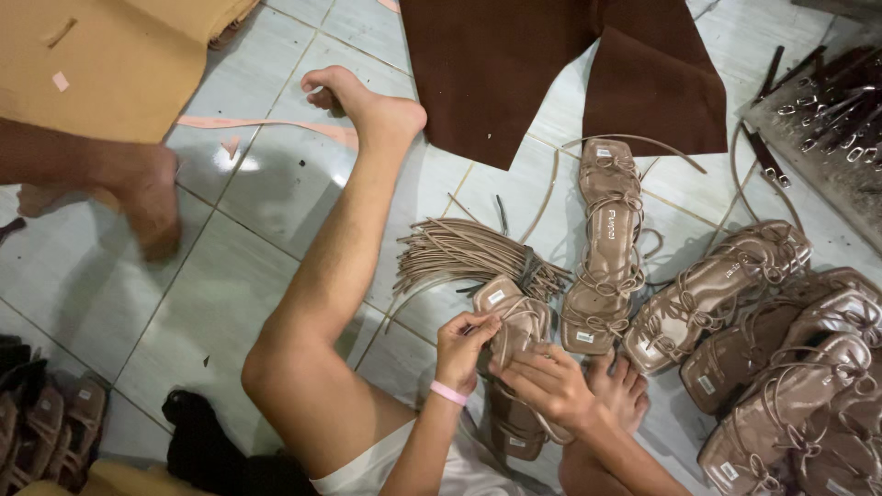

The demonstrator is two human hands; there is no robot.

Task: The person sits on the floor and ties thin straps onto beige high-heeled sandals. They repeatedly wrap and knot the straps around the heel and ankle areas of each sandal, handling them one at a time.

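Both hands (pixel 514 363) grip taupe sandal (pixel 516 321).

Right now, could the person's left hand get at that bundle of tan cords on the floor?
Probably yes: the bundle of cords lies just beyond the left hand with only bare tile between. But both hands hold a sandal, which it would have to let go.

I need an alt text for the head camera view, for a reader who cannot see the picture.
Seen from above, a person seated on a tiled floor holds a taupe strappy sandal in both hands, left hand and right hand. A bundle of thin matching straps lies just beyond it, more such sandals are heaped at the right, and brown sheet material lies at the top.
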